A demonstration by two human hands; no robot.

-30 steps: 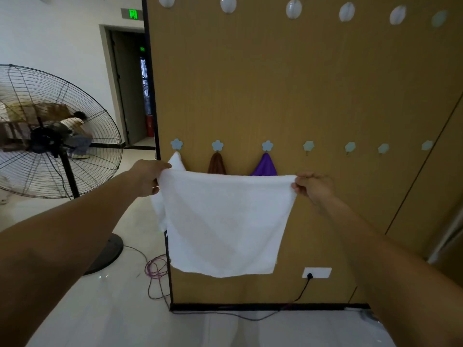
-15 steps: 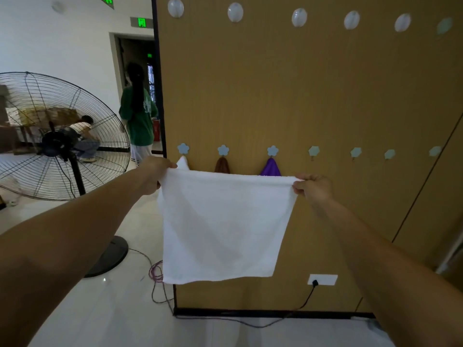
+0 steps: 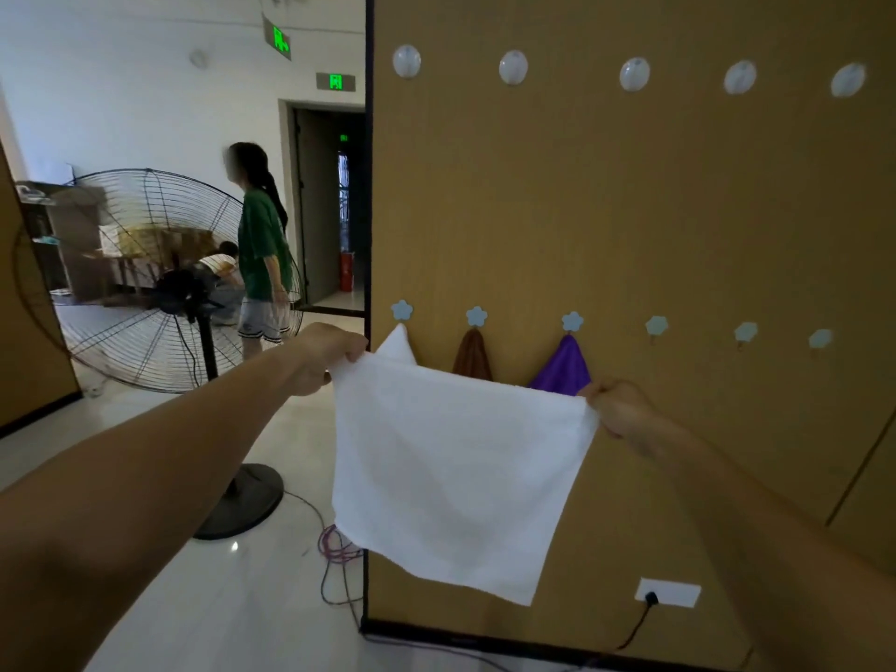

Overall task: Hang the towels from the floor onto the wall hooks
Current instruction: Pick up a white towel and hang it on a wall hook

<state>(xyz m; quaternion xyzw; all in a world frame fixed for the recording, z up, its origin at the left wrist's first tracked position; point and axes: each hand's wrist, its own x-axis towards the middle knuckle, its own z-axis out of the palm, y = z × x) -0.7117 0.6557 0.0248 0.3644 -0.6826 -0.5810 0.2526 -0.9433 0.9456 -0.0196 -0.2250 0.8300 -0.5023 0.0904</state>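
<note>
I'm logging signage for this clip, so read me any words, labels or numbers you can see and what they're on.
Hanging ceiling sign: green lit, a pictogram or characters, too blurred to read.
Sign above the doorway: green lit, unreadable.
Small green light inside the doorway: too small to read.
White towel, hooks, fan: no text visible.

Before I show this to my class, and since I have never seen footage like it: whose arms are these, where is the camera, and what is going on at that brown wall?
The camera sits on a person's head, looking forward and down, so the two arms are that person's own. The left hand and right hand each pinch a top corner of a white towel, holding it spread out in front of the brown wall. On that wall is a row of blue flower-shaped hooks. Three are taken: by another white towel, a brown towel and a purple towel. The next hook is free. A big fan stands to the left.
</note>
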